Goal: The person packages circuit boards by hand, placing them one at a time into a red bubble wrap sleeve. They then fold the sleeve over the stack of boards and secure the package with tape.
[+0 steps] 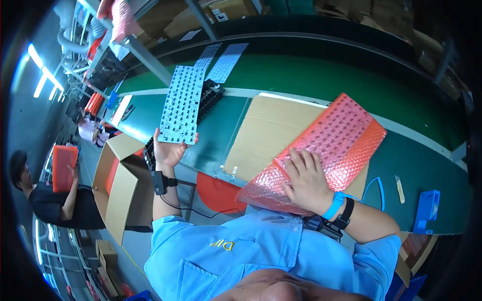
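My left hand (169,151) grips the near end of a pale blue-white circuit board (182,105) and holds it up above the bench. Rows of small dark parts cover its face. Flat on a pink bubble-wrap bag (354,145) lies my right hand (307,183), fingers spread. Through the bag's film show rows of dark parts like those on the board. Beneath the bag is a sheet of brown cardboard (261,125). Behind the held board stands a black slotted rack (210,98), partly hidden.
More boards (228,62) lie on the green belt (301,65) beyond. At right are a cutter knife (399,189), a blue tape dispenser (427,211) and a blue cord (382,193) from my wristband. An open carton (120,193) stands left, beside a co-worker (63,205) holding a pink packet.
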### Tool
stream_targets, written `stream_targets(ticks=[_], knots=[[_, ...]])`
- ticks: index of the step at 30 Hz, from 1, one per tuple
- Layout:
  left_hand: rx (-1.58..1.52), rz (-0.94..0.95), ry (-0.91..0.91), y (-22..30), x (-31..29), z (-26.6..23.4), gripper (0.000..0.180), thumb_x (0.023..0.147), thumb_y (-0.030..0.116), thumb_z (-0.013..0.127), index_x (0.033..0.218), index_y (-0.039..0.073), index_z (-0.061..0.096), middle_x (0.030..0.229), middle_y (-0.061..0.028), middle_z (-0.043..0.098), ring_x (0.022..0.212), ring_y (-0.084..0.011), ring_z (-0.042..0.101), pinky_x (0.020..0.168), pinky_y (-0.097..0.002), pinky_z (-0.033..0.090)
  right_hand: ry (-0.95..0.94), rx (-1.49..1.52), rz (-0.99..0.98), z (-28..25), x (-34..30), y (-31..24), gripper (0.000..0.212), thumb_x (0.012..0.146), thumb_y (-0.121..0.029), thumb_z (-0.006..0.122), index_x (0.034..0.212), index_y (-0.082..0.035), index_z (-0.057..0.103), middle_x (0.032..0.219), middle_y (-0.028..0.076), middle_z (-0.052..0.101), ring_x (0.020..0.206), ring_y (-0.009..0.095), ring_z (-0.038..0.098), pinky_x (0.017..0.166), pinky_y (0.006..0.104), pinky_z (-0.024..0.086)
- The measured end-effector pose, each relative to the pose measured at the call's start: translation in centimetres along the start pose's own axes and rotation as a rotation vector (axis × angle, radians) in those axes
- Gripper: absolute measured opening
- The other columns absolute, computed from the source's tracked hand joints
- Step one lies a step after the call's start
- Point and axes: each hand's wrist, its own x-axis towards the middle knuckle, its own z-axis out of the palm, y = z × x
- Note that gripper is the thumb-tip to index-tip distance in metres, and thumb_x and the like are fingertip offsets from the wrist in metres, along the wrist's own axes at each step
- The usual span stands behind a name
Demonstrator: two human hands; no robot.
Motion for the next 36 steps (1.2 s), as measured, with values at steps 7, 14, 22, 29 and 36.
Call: stream_targets(ticks=[7, 14, 22, 29, 36], knots=[[-0.209, 0.061, 0.161, -0.5, -0.1, -6.1, 0.071, 0.098, 0.050, 0.045, 0.154, 0.011, 0.027, 0.154, -0.0299, 0.029, 0.128, -0.0626, 0.037, 0.085, -0.0448, 0.061, 0.002, -0.010, -0.006, 0.1, 0.1, -0.4, 0.061, 0.081, -0.035, 0.070, 0.127, 0.002, 0.057, 0.142, 0.024, 0.046, 0.128, 0.042, 0.042, 0.110, 0.0564, 0.031], [0.851, -0.166, 0.922, 3.5, -1.2, -6.3, 0.054, 0.096, 0.049, 0.050, 0.133, 0.010, 0.055, 0.108, -0.0190, 0.071, 0.106, -0.0370, 0.068, 0.083, -0.0373, 0.059, -0.013, -0.001, 0.023, -0.1, 0.0, -0.1, 0.059, 0.082, -0.035, 0.068, 0.127, 0.001, 0.056, 0.142, 0.023, 0.046, 0.129, 0.042, 0.042, 0.109, 0.0564, 0.031], [2.046, 0.464, 0.576, -1.3, 15.1, 7.6, 0.049, 0.088, 0.048, 0.069, 0.109, 0.004, 0.072, 0.098, -0.0193, 0.073, 0.094, -0.0316, 0.071, 0.084, -0.0382, 0.054, -0.017, -0.020, 0.024, 0.1, -0.1, 0.3, 0.057, 0.082, -0.033, 0.066, 0.127, 0.001, 0.055, 0.140, 0.022, 0.047, 0.128, 0.041, 0.042, 0.109, 0.0561, 0.031], [2.363, -0.126, 0.487, -4.8, 30.9, 0.5, 0.101, 0.072, 0.063, 0.077, 0.145, 0.003, 0.044, 0.133, -0.0213, 0.060, 0.122, -0.0362, 0.059, 0.100, -0.0423, 0.048, 0.030, -0.027, 0.032, 0.6, -0.2, 0.1, 0.058, 0.081, -0.033, 0.066, 0.127, 0.001, 0.055, 0.140, 0.023, 0.047, 0.128, 0.041, 0.042, 0.109, 0.0554, 0.031], [2.184, -0.405, 0.409, -3.5, 32.7, 1.4, 0.100, 0.078, 0.064, 0.069, 0.151, 0.005, 0.033, 0.141, -0.0198, 0.053, 0.130, -0.0347, 0.052, 0.103, -0.0450, 0.047, 0.075, -0.019, -0.012, 0.5, -0.7, 0.2, 0.058, 0.082, -0.033, 0.064, 0.127, 0.002, 0.056, 0.139, 0.025, 0.047, 0.127, 0.041, 0.043, 0.109, 0.0555, 0.031]])
